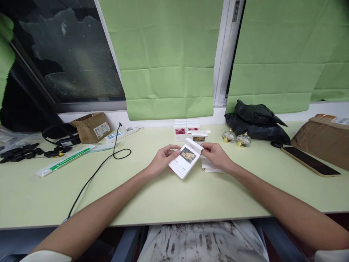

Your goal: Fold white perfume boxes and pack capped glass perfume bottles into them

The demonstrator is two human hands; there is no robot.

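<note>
A small white carton (pixel 180 168), printed with a picture of a pale yellow flower, is tilted above the table between both hands. My left hand (pixel 163 159) grips its left edge, thumb on the printed face. My right hand (pixel 217 155) has its fingers closed at the carton's top flap, on the upper right. Under the right hand lies another white card or carton piece (pixel 208 167), partly covered. Just behind stands a white box (pixel 199 138) with a similar picture. Beyond it are white boxes with red pictures (pixel 180 131).
Two round glass bottles (pixel 243 140) stand right of the boxes, before black plastic bags (pixel 257 123). Farther right lie a phone (pixel 309 160) and a brown package (pixel 324 140). At left are a black cable (pixel 96 180), a power strip (pixel 128 133), and an open cardboard box (pixel 91 129).
</note>
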